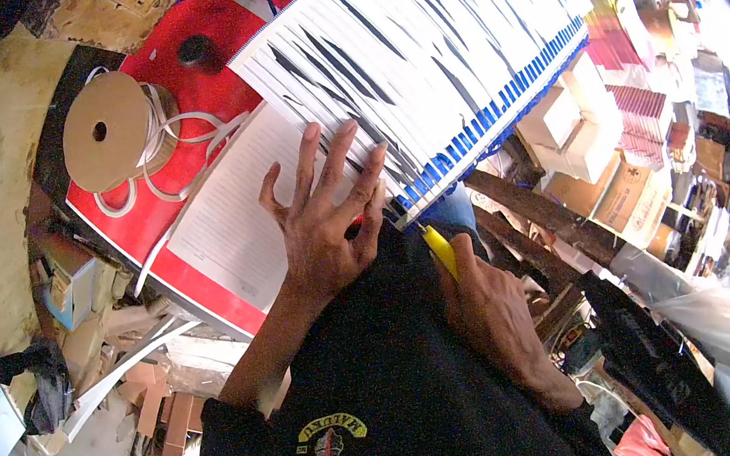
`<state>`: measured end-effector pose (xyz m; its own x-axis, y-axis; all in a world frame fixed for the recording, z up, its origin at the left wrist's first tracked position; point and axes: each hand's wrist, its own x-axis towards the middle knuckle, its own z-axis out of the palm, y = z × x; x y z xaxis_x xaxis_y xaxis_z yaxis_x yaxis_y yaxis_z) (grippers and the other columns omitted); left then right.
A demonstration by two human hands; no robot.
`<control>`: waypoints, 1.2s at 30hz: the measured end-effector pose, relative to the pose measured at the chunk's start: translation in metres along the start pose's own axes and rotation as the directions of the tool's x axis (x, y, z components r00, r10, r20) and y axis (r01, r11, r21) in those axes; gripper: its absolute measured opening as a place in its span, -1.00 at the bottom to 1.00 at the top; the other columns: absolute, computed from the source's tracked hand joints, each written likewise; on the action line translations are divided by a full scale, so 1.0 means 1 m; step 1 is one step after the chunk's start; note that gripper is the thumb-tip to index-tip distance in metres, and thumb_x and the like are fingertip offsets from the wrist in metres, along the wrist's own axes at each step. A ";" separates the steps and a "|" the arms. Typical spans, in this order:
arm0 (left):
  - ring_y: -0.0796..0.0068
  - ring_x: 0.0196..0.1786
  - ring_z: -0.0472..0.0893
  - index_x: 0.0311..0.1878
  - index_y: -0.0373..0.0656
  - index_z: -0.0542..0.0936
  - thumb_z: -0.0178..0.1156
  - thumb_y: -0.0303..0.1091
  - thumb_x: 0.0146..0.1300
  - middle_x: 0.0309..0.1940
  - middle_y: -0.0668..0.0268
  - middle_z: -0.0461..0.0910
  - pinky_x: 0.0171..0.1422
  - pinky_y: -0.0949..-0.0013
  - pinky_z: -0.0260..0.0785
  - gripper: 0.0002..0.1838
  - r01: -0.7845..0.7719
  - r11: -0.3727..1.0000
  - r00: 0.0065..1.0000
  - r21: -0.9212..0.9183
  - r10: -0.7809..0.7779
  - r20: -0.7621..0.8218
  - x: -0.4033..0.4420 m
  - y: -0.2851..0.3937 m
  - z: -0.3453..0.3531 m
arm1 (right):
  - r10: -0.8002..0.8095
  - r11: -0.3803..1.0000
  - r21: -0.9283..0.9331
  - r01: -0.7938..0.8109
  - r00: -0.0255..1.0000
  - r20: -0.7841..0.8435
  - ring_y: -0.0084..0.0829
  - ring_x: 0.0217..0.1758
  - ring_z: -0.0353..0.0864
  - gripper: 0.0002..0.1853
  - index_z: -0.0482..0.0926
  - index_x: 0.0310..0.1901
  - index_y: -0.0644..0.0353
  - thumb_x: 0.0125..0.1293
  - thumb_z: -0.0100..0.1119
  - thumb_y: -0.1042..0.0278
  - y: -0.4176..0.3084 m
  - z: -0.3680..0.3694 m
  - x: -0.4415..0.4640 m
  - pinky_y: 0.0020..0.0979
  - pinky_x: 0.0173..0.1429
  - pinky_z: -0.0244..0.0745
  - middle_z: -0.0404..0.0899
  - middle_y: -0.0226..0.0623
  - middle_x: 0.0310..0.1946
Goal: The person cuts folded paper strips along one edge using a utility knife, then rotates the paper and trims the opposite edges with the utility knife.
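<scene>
A white panel (pixel 414 44) with black streaks and a row of blue strips along its lower edge lies across the red surface (pixel 206 92). My left hand (pixel 325 206) rests with fingers spread at the panel's near corner, partly over a printed white sheet (pixel 233 218). In my right hand (pixel 498 312) is a yellow-handled tool (pixel 439 251), its thin tip against that same corner beside my left fingertips. What the tip touches is too small to tell.
A cardboard spool (pixel 104 129) with loose white cord stands at the left, near a dark round object (pixel 195 51). Stacked boxes (pixel 574 124) and wooden beams are at the right. Scraps and cardboard pieces (pixel 168 419) lie lower left.
</scene>
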<state>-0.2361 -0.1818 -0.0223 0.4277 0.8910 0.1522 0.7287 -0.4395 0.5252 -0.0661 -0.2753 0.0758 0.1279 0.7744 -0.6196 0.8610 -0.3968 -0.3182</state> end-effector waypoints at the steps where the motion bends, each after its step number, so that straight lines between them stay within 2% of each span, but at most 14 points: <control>1: 0.01 0.65 0.14 0.35 0.21 0.64 0.13 -0.11 0.44 0.56 0.23 0.34 0.57 -0.24 -0.30 -0.56 -0.001 1.000 1.000 0.004 0.001 -0.001 0.000 -0.001 0.000 | -0.001 1.000 0.001 0.001 1.000 0.001 0.24 -0.42 0.63 -0.75 0.30 -0.03 0.16 0.57 0.05 0.17 -0.001 -0.002 -0.001 0.15 -0.35 0.46 0.60 0.11 -0.46; 3: 0.01 0.65 0.14 0.36 0.21 0.63 0.13 -0.11 0.44 0.56 0.23 0.34 0.57 -0.24 -0.30 -0.55 0.002 1.000 1.000 0.009 -0.002 0.001 0.001 -0.001 -0.001 | 0.057 0.995 -0.080 -0.052 0.996 0.064 0.21 -0.43 0.64 -0.75 0.30 -0.01 0.16 0.58 0.03 0.16 -0.002 -0.007 -0.004 0.16 -0.36 0.46 0.61 0.11 -0.47; 7: 0.00 0.65 0.14 0.38 0.20 0.62 0.11 -0.12 0.45 0.56 0.23 0.33 0.57 -0.24 -0.30 -0.55 -0.005 1.000 1.000 0.024 0.005 0.009 0.001 -0.001 0.000 | 0.028 0.999 -0.026 -0.027 0.999 0.035 0.18 -0.44 0.66 -0.74 0.30 -0.01 0.16 0.58 0.02 0.15 0.001 -0.003 0.001 0.16 -0.32 0.47 0.62 0.10 -0.47; 9: -0.01 0.66 0.12 0.38 0.20 0.61 0.10 -0.12 0.46 0.57 0.22 0.32 0.57 -0.25 -0.29 -0.55 -0.009 1.000 1.000 0.018 0.008 0.020 0.000 0.000 -0.002 | 0.095 0.985 -0.155 -0.072 0.985 0.143 0.17 -0.42 0.68 -0.73 0.30 0.02 0.14 0.58 0.02 0.13 0.001 -0.005 0.006 0.16 -0.27 0.47 0.63 0.10 -0.47; 11: -0.02 0.66 0.11 0.38 0.20 0.61 0.09 -0.11 0.47 0.58 0.22 0.31 0.56 -0.25 -0.29 -0.55 -0.002 1.000 1.000 0.015 0.001 0.019 0.003 -0.002 -0.002 | 0.125 0.982 -0.163 -0.097 0.977 0.175 0.17 -0.41 0.68 -0.74 0.31 0.03 0.14 0.58 0.03 0.13 0.021 0.000 -0.007 0.15 -0.25 0.47 0.63 0.10 -0.46; 13: 0.09 0.66 0.12 0.42 0.27 0.56 0.08 -0.13 0.50 0.58 0.25 0.31 0.56 -0.20 -0.33 -0.55 0.004 0.997 1.000 -0.071 -0.003 0.012 -0.001 -0.004 0.000 | 0.153 0.977 -0.179 -0.113 0.961 0.232 0.17 -0.39 0.69 -0.74 0.32 0.03 0.13 0.58 0.04 0.14 0.022 -0.009 -0.015 0.14 -0.23 0.48 0.63 0.11 -0.45; 15: 0.07 0.67 0.11 0.43 0.26 0.55 0.07 -0.13 0.51 0.59 0.23 0.29 0.56 -0.20 -0.32 -0.54 -0.020 0.996 1.000 -0.087 0.022 0.021 -0.004 -0.011 0.006 | 0.132 0.988 -0.101 -0.121 0.984 0.118 0.18 -0.39 0.69 -0.75 0.34 0.01 0.13 0.57 0.09 0.16 -0.002 -0.035 -0.028 0.12 -0.27 0.47 0.64 0.11 -0.45; 16: 0.05 0.67 0.10 0.45 0.26 0.53 0.06 -0.14 0.52 0.59 0.21 0.27 0.57 -0.20 -0.32 -0.54 -0.053 0.993 0.998 -0.103 0.055 0.014 -0.003 -0.014 0.007 | 0.137 0.988 -0.094 -0.126 0.984 0.115 0.18 -0.39 0.69 -0.75 0.34 0.01 0.13 0.57 0.09 0.16 -0.004 -0.031 -0.026 0.12 -0.27 0.47 0.64 0.11 -0.45; 18: 0.02 0.67 0.09 0.46 0.25 0.52 0.05 -0.14 0.53 0.59 0.20 0.27 0.57 -0.20 -0.32 -0.54 -0.055 0.991 0.998 -0.125 0.059 0.025 -0.003 -0.013 0.006 | 0.036 0.996 0.075 -0.038 0.999 0.027 0.17 -0.42 0.67 -0.76 0.36 -0.03 0.14 0.55 0.13 0.19 -0.003 -0.021 -0.018 0.10 -0.33 0.45 0.63 0.10 -0.47; 21: 0.03 0.67 0.09 0.45 0.24 0.53 0.05 -0.14 0.52 0.60 0.20 0.26 0.57 -0.20 -0.33 -0.53 -0.043 0.991 0.999 -0.124 0.047 0.028 -0.002 -0.014 0.004 | -0.063 0.994 0.092 0.065 0.998 -0.021 0.17 -0.45 0.65 -0.76 0.35 -0.04 0.14 0.55 0.12 0.19 0.004 -0.007 -0.010 0.10 -0.39 0.42 0.60 0.09 -0.50; 28: 0.05 0.67 0.09 0.44 0.25 0.54 0.05 -0.11 0.51 0.60 0.22 0.27 0.58 -0.20 -0.34 -0.53 -0.036 0.994 0.998 -0.105 0.041 0.041 -0.001 -0.012 0.002 | -0.072 0.996 0.057 0.072 0.997 -0.003 0.19 -0.43 0.64 -0.76 0.31 -0.07 0.14 0.56 0.11 0.19 0.003 -0.003 -0.006 0.11 -0.41 0.43 0.59 0.10 -0.49; 33: 0.07 0.67 0.10 0.44 0.28 0.54 0.05 -0.11 0.50 0.60 0.24 0.28 0.58 -0.21 -0.33 -0.53 -0.029 0.994 0.998 -0.108 0.034 0.048 -0.001 -0.010 -0.001 | 0.096 0.995 -0.004 -0.096 0.992 0.078 0.25 -0.39 0.64 -0.73 0.28 -0.06 0.16 0.59 0.04 0.14 -0.004 0.005 -0.006 0.15 -0.35 0.45 0.59 0.11 -0.48; 36: 0.08 0.67 0.11 0.44 0.29 0.53 0.06 -0.12 0.49 0.60 0.25 0.28 0.57 -0.20 -0.31 -0.52 -0.033 0.994 0.999 -0.103 0.037 0.036 -0.001 -0.010 0.001 | 0.052 0.999 -0.012 -0.051 0.997 0.063 0.26 -0.36 0.66 -0.74 0.27 -0.04 0.16 0.60 0.00 0.14 -0.004 0.007 -0.008 0.17 -0.33 0.47 0.60 0.12 -0.45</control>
<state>-0.2436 -0.1785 -0.0281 0.4736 0.8694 0.1413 0.6553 -0.4550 0.6030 -0.0735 -0.2833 0.0771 0.1412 0.7205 -0.6790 0.8592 -0.4298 -0.2774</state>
